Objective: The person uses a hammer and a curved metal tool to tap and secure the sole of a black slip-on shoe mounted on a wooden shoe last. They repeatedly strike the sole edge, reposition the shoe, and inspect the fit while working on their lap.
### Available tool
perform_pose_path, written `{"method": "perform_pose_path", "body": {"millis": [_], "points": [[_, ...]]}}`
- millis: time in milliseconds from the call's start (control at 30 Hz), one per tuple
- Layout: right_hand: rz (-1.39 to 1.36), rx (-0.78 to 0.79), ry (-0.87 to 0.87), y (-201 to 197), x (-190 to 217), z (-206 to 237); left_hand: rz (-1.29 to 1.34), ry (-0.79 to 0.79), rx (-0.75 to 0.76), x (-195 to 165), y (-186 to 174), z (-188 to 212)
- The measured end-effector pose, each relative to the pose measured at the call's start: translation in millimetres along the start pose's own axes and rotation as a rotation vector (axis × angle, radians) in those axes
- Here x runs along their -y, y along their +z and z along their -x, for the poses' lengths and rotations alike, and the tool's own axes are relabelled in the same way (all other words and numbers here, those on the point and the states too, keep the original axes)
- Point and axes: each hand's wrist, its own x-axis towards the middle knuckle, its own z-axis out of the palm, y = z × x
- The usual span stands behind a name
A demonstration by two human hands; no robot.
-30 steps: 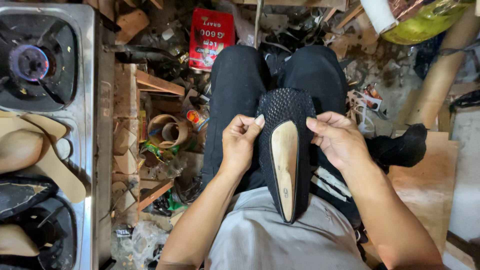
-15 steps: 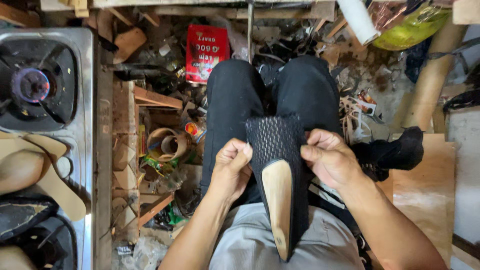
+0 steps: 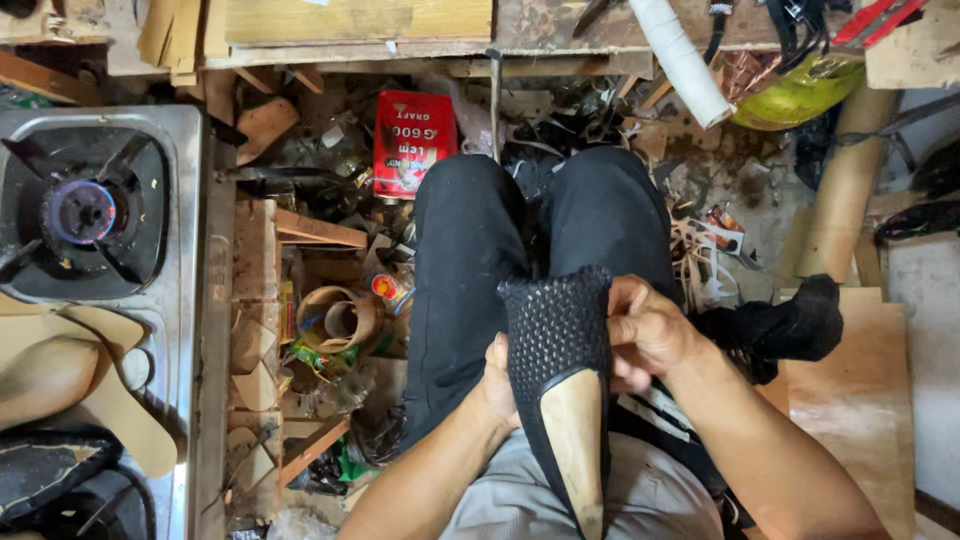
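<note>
Left hand (image 3: 497, 382) and right hand (image 3: 645, 335), both clenched around black mesh shoe upper (image 3: 556, 325) on lap.

I am bringing both forearms in from the lower edge, bare to the elbow, so that they are converging over my lap between my knees. My left hand (image 3: 497, 385) is sitting low with its fingers curled out of sight (only the back and the knuckles are showing), wrist held straight. My right hand (image 3: 645, 333) is sitting a little higher, fingers bent inward in a clamping pinch, thumb pressing across toward the left.
</note>
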Motion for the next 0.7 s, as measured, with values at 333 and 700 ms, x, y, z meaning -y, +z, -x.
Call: {"method": "perform_pose_path", "body": {"millis": [333,700], "points": [[1.129,-0.829,-0.096,18.8,-11.3,38.2,0.137,0.211,-0.477,-43.2,43.1,-33.1],[2.070,-0.688,-0.148,71.0,-31.2,75.0,0.229,0.575,-0.615,-97.8,58.0,-76.8]]}}
